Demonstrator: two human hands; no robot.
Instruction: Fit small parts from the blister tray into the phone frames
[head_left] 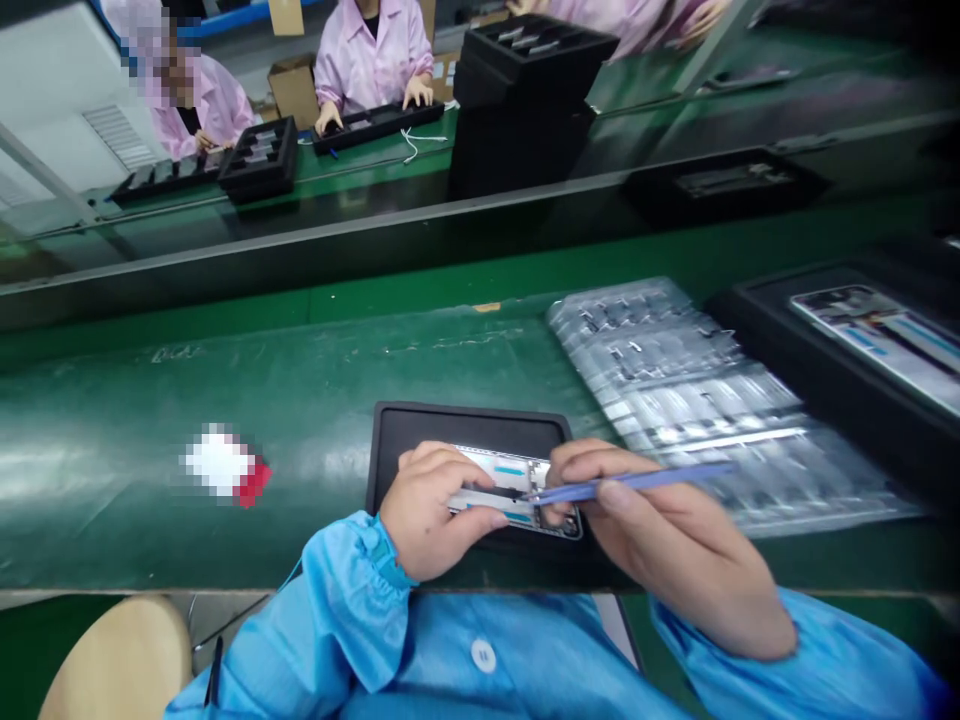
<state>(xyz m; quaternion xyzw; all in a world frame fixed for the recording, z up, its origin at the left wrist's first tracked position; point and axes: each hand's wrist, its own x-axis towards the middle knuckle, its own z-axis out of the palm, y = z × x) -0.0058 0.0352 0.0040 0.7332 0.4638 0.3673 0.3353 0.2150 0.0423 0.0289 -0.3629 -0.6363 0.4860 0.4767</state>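
Around the work: a pixelated white-and-red item (225, 465) lies on the green bench (112, 480) at 9 o'clock, a clear plastic tray stack (660, 400) sits at 2 o'clock just beside the small black tray (465, 425), and a larger black tray (750, 340) at 3 o'clock holds a phone-sized panel (877, 340). Past the bench edge, at 12 o'clock, stacked black trays (525, 100) stand by co-workers in pink coats (367, 55). The phone frame (499, 462) lies in the small black tray, long axis running roughly 9 to 3 o'clock, tilted slightly down at the right. Left hand (439, 510) has its fingers (480, 520) clamped around the frame's edge. Right hand (660, 530) has its fingers (615, 495) together on a slim blue plastic tool (637, 483), tip at the frame.
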